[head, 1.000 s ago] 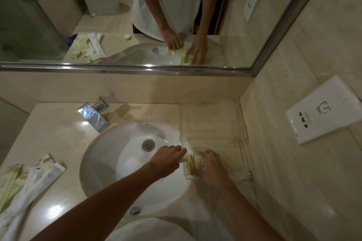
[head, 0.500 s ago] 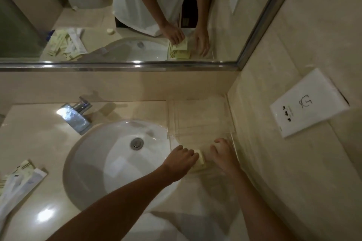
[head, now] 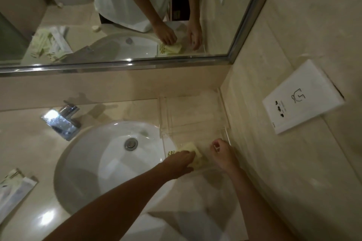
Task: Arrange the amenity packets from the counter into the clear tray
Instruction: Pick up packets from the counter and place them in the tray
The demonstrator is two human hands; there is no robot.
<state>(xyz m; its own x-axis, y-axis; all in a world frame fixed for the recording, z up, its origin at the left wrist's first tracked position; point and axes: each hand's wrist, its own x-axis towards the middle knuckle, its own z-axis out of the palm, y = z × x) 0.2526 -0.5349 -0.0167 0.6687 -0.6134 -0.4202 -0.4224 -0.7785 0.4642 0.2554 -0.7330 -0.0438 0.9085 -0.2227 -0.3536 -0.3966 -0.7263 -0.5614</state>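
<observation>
- A clear acrylic tray [head: 193, 115] with low walls is seen on the beige stone counter [head: 25, 143], set in the corner between the round white basin [head: 101, 162] and the side wall.
- A few pale yellow amenity packets [head: 191, 147] with dark striped ends are laid in the near section of the tray; the far section is seen through to the counter.
- The left hand [head: 179, 162] is stretched over the basin's right edge, its fingers laid fairly straight on top of the yellow packets; nothing is seen gripped, though the fingertips are partly hidden by the packets.
- The right hand [head: 223, 152] is placed at the near right part of the tray, just beside the packets, its fingers loosely curled; whether anything is pinched in it cannot be told from the blur.
- A further pile of white and pale green amenity packets [head: 13, 188] is left on the counter at the far left edge, well apart from the tray.
- A chrome tap [head: 62, 121] is fixed behind the basin on the left.
- A white printed card [head: 301, 98] with black marks is fastened to the side wall on the right.
- Both hands, the packets and the pile are shown again in the framed mirror [head: 231, 45] above the counter.
</observation>
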